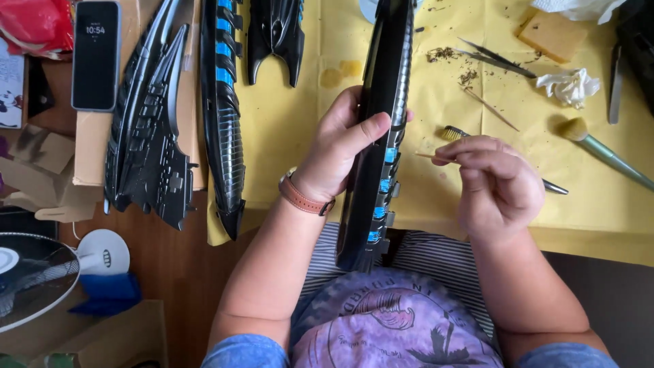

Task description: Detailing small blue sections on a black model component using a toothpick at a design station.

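A: What is that long black piece (381,129) in front of the person?

B: A narrow, glossy black model part with small blue panels down 1 edge, held upright-ish above the lap, its top over the yellow sheet (300,102) on the table (170,272). The left hand (337,150) is wrapped around its middle, thumb across the front.

A: How would it handle?

B: I'd judge it light and stiff, likely hard plastic. The gloss looks slippery, and the thin fins near the lower end look easy to snap. The plain mid-section, where the left hand sits, seems the safest place to grip.

A: And the right hand (494,184)?

B: Its fingers are pinched shut on a thin wooden stick (430,157), the tip pointing at the blue panels and nearly touching the part.

A: What lies around?

B: 3 more black model pieces on the left, 1 with blue stripes (221,109). A phone (95,54) beside them. To the right, tweezers (494,58), a crumpled tissue (569,86), a soft brush (603,153) and a tan sponge (552,35), well apart from the hands. A small fan (41,272) sits at lower left.
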